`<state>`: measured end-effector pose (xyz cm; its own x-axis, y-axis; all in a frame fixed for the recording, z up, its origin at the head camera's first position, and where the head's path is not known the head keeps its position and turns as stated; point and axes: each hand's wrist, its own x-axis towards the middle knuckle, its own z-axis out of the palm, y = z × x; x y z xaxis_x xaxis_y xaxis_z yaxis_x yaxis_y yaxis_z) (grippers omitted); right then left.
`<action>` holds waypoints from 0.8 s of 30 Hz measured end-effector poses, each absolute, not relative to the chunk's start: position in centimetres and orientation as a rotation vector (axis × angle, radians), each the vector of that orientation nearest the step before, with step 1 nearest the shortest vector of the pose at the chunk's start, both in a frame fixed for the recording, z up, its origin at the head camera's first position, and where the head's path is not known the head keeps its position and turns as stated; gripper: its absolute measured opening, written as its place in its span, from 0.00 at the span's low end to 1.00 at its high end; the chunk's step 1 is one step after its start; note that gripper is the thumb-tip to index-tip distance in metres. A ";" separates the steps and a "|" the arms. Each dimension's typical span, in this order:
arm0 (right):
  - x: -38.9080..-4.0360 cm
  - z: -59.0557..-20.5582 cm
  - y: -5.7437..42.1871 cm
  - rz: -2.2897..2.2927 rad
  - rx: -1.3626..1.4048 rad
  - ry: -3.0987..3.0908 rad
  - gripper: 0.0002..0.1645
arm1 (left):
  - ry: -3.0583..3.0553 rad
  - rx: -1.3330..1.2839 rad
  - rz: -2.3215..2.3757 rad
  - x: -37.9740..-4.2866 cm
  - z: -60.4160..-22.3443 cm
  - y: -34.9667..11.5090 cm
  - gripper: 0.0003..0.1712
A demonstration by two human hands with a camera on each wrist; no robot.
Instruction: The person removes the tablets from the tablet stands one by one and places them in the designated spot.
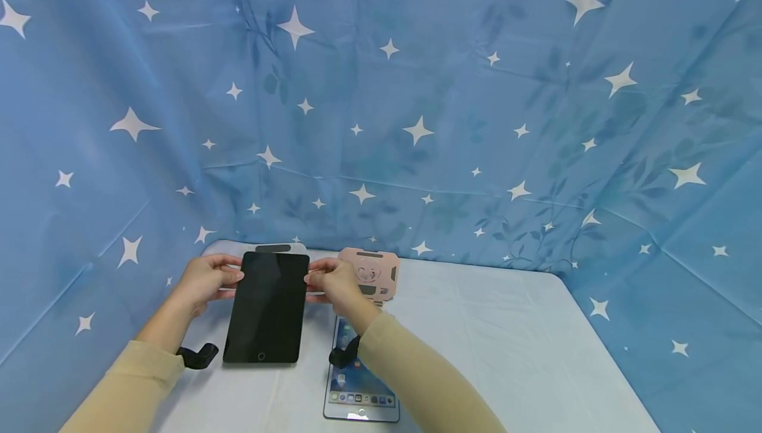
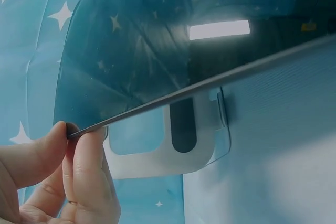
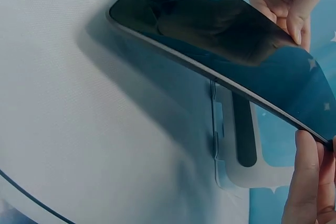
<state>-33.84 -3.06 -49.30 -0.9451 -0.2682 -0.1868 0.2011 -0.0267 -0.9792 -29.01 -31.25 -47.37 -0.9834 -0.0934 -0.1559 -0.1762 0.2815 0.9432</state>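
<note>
Both hands hold a black tablet (image 1: 268, 307) with a dark, glossy screen and a round home button at its near end. My left hand (image 1: 204, 281) pinches its far left corner between thumb and fingers. At the far right corner, my right hand (image 1: 340, 282) pinches it the same way. The tablet slants, its far end raised off the table and its near end lower. Under and behind it is a pale case (image 3: 226, 156) with a dark slot-like strip on its handle, mostly hidden in the head view.
A white tablet (image 1: 362, 412) with a lit home screen lies beneath the right forearm, partly covered. Behind the right hand sits a pink case (image 1: 381, 273) with a cartoon face. The white table (image 1: 494, 347) meets a blue star-patterned curtain (image 1: 381, 89) at the back.
</note>
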 end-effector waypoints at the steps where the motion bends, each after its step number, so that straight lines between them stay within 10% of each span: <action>1: -33.8 -49.4 -3.1 -2.040 -0.063 1.934 0.11 | 2.458 -0.264 1.820 -29.0 -47.4 -31.2 0.27; 24: -32.3 -50.9 -2.7 -2.010 -0.022 1.901 0.08 | 2.404 -0.362 1.776 -27.9 -48.5 -30.5 0.24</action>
<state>-32.26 -2.67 -50.85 -0.9303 -0.2768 -0.2406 0.2556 -0.0188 -0.9666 -27.88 -30.47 -48.53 -0.9626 -0.1142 -0.2457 -0.2684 0.2780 0.9223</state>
